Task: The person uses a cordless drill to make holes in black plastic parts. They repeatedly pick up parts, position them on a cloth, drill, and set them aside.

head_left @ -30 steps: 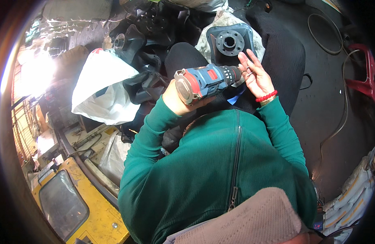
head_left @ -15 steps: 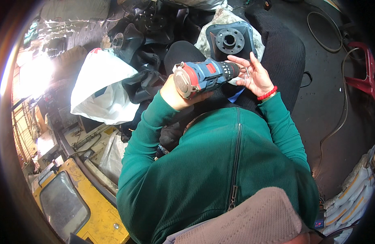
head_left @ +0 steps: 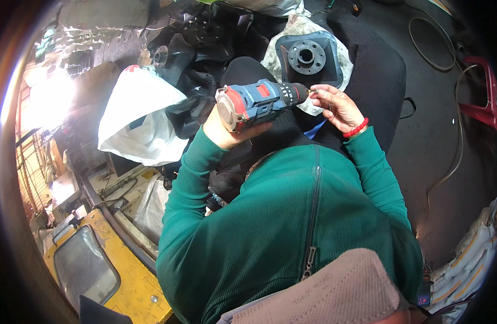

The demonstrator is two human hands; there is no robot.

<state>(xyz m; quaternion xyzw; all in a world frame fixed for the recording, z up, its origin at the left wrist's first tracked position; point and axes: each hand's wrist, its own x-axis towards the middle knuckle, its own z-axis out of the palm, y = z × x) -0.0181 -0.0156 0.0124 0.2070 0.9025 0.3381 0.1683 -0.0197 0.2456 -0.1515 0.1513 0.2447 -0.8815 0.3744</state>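
Note:
My left hand [head_left: 222, 131] is wrapped round a blue, red and black cordless drill [head_left: 263, 101], its nose pointing right. At the drill's tip, my right hand [head_left: 340, 108] closes thumb and fingers on a small metal piece [head_left: 311, 92], too small to tell its kind. The other fingers of that hand are curled, and a red bead bracelet circles the wrist. Just beyond the hands, a dark square-flanged part with a round grey metal hub [head_left: 307, 57] rests on a whitish cloth [head_left: 271, 60] between my legs.
More black moulded parts [head_left: 208, 40] are heaped ahead to the left, beside a white plastic bag [head_left: 138, 121]. A yellow machine panel [head_left: 127, 286] stands at lower left. On the right are a red plastic stool [head_left: 483, 92] and a cable [head_left: 458, 129] along the dark floor.
My right hand has gone from spread fingers to a pinch at the drill's tip. The drill has shifted slightly left in my left hand.

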